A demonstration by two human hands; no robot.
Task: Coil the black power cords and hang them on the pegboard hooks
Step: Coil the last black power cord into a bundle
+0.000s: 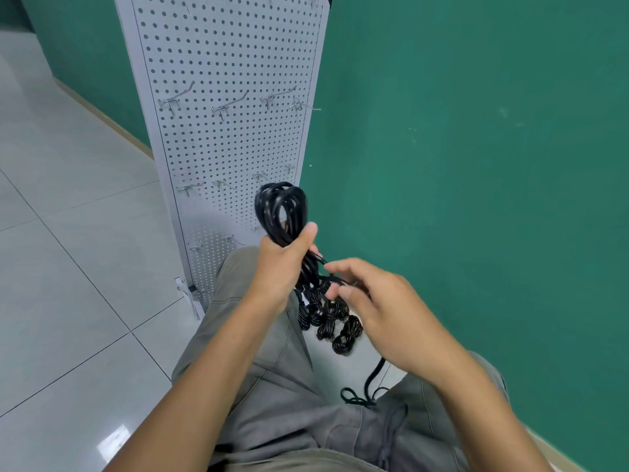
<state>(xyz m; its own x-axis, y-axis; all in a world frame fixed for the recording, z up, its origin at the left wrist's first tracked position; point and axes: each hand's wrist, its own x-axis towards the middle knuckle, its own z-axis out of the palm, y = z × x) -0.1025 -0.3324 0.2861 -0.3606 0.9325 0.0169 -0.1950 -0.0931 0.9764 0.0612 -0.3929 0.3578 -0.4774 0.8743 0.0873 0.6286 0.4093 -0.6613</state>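
My left hand (284, 264) grips a coiled black power cord (280, 209) upright around its middle, its loop standing above my thumb. My right hand (371, 301) pinches the cord's loose end (332, 279) just below the left hand. Several more coiled black cords (328, 321) lie on the floor under my hands. A white pegboard (224, 63) stands straight ahead, with bare metal hooks (231, 105) in rows across it. The lowest hooks are partly hidden by my knee and the coil.
A green wall (476, 165) runs along the right side, close to my right arm. Pale floor tiles (68, 250) stretch to the left. My knees in grey trousers (272, 352) are bent below. A loose black cord (371, 379) trails on the floor between them.
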